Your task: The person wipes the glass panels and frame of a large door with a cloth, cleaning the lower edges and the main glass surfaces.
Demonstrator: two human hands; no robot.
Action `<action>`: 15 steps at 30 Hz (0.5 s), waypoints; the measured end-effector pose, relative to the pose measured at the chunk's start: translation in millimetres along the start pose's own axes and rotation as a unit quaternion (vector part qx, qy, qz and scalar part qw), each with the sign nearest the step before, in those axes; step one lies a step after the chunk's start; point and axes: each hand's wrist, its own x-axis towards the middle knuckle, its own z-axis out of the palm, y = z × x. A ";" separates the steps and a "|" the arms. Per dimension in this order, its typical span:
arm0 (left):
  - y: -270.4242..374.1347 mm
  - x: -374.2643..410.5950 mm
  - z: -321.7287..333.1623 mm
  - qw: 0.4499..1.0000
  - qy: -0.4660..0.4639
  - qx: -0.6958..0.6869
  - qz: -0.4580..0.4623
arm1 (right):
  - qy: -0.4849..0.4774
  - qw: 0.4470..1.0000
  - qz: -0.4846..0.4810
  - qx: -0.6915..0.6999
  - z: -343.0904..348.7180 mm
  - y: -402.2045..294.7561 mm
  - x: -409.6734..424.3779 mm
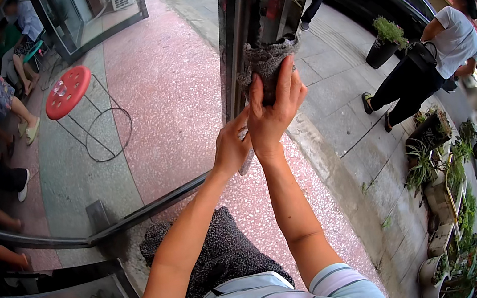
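Straight ahead of me stands the dark metal frame of a glass door. My right hand presses a grey, shaggy cloth against it, thumb and fingers spread over the cloth. The cloth bunches above my fingertips, and part of it is hidden behind the hand. Just left of and below it, my left hand curls around an upright metal bar at the door's edge. A pale rounded end of the bar sticks out below that hand. A small whitish bit shows between the two hands.
A red round stool holding a clear cup stands behind the glass at left. Several people sit or stand there. To the right, a person in white stands on the paving by a potted plant. Planters line the lower right.
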 end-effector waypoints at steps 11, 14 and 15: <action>-53.7 -33.3 11.1 0.998 -0.031 0.014 0.048 | -0.065 0.997 0.010 -0.048 -10.0 44.6 -102.0; -65.1 -42.1 9.9 0.998 -0.067 0.011 0.007 | -0.077 0.996 0.017 -0.036 -12.7 51.7 -119.6; -69.0 -46.6 10.0 0.997 -0.075 0.008 -0.009 | -0.082 0.996 0.019 -0.034 -13.1 53.5 -124.5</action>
